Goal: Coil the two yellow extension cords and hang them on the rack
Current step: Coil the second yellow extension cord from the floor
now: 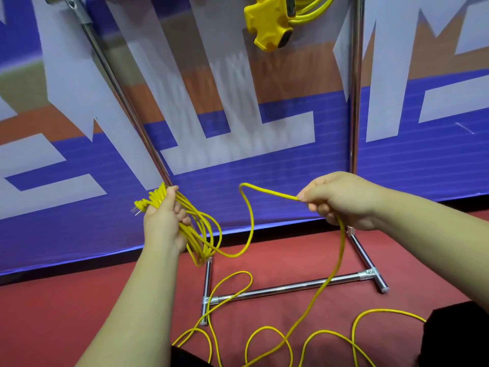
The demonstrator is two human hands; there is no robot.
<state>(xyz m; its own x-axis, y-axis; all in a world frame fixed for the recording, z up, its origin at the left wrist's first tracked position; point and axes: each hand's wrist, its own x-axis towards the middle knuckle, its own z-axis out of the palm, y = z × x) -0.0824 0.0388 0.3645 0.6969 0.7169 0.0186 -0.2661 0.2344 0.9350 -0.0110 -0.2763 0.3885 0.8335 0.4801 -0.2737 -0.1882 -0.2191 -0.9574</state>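
My left hand grips a bundle of loops of a yellow extension cord, with the plug end sticking out to the left of the fist. My right hand pinches the same cord further along, and a slack arc hangs between the two hands. From the right hand the cord drops to the floor and lies there in loose curls. A second yellow cord hangs coiled at the top of the chrome rack, with its yellow multi-outlet block dangling below.
The rack's chrome base bars lie on the red floor under the hands, and the loose cord crosses them. A blue, white and orange banner stands right behind the rack. Dark clothing shows at the bottom right.
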